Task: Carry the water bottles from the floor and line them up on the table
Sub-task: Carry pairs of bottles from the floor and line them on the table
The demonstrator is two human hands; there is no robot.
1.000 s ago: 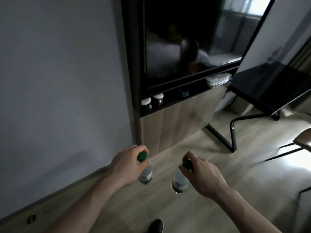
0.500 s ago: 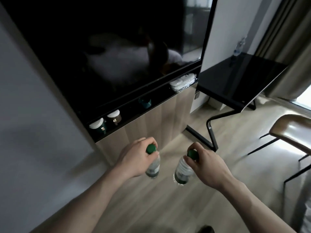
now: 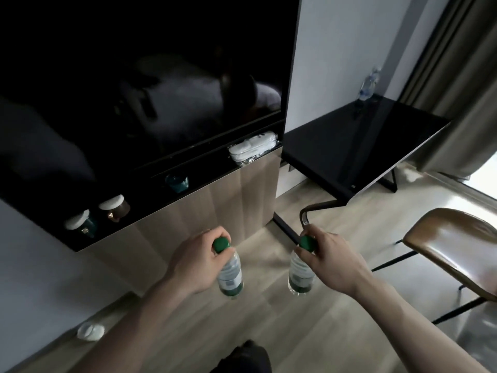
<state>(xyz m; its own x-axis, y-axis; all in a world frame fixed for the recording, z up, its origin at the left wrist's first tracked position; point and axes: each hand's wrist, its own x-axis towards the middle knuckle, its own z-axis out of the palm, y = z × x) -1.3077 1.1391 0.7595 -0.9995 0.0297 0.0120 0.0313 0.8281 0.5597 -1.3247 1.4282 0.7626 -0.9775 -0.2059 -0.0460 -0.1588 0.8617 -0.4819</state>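
My left hand grips a clear water bottle by its green cap, and the bottle hangs above the wooden floor. Another green-capped water bottle hangs the same way from my right hand. Ahead to the right stands a black table against the white wall. One more water bottle stands upright at the table's far edge, next to the wall.
A dark TV hangs over a wood cabinet on the left; its shelf holds two lidded jars, a teal glass and white packets. A brown chair stands at the right. Grey curtains hang behind the table. A white disc lies by the wall.
The view has swung to the right and forward, bringing the black table and the chair closer and more central. Both hands keep the same hold on their bottles.
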